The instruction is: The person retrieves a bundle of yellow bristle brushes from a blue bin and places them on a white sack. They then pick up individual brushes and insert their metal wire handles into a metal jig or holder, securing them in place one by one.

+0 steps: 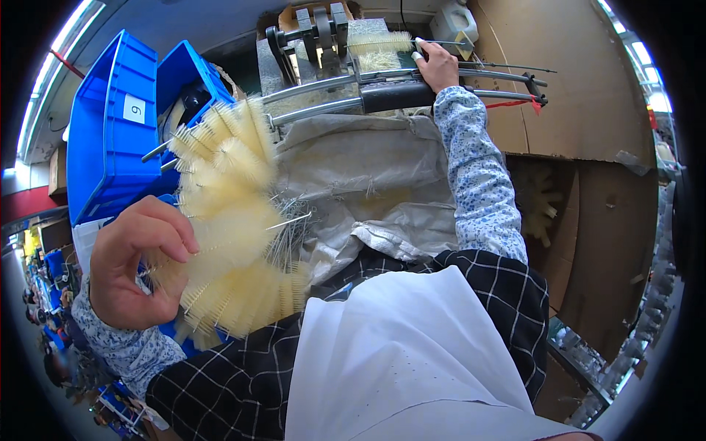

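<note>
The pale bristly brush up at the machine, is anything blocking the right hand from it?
Nothing visible does. The right hand is right at the right-hand end of the pale bristly brush, though I can't tell whether it pinches it. The metal rails pass beneath the hand, not between.

A curled left-hand grip (pixel 121 257) borders the left of heaped pale-yellow bristle brushes (pixel 228 195); beyond that heap, rightward, the right-hand grip (pixel 440 67) is just beside a slim pale-yellow cylindrical brush (pixel 379 42).
</note>
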### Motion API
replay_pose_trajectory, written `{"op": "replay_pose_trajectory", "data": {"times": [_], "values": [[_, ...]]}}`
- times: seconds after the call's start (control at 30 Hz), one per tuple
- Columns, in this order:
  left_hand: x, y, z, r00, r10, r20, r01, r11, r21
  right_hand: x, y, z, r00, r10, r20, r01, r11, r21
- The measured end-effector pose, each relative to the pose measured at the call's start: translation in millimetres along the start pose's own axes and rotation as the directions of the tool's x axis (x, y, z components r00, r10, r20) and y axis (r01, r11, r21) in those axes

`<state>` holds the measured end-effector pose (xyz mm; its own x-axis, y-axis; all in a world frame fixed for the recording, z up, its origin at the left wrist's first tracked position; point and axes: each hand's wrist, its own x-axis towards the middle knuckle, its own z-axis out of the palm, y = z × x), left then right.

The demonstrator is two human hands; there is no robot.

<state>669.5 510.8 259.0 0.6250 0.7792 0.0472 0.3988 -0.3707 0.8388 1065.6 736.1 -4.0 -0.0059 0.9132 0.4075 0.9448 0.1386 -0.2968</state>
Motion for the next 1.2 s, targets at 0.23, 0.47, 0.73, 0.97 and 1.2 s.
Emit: {"op": "replay_pose_trajectory", "data": {"times": [0.23, 0.47, 0.73, 0.97, 1.2], "values": [[1, 5, -4, 0.998, 0.060, 0.011, -0.060, 0.998, 0.001, -3, -43, 6, 0.999, -0.040, 0.009, 0.040, 0.999, 0.009], [-1, 3, -7, 0.998, 0.051, 0.028, -0.050, 0.999, -0.004, -10, -98, 14, 0.999, -0.042, 0.031, 0.043, 0.998, -0.036], [18, 0, 5, 0.988, 0.035, 0.149, -0.035, 0.999, 0.001, -13, -158, 28, 0.996, -0.004, 0.093, 0.006, 1.000, -0.024], [28, -1, 8, 0.986, 0.010, 0.167, -0.017, 0.999, 0.040, -11, -138, 18, 0.987, -0.029, 0.157, 0.031, 0.999, -0.012], [5, -12, -3, 0.998, -0.046, -0.044, 0.046, 0.999, -0.007, -5, -56, -2, 0.998, -0.027, 0.048, 0.032, 0.994, -0.107]]}}
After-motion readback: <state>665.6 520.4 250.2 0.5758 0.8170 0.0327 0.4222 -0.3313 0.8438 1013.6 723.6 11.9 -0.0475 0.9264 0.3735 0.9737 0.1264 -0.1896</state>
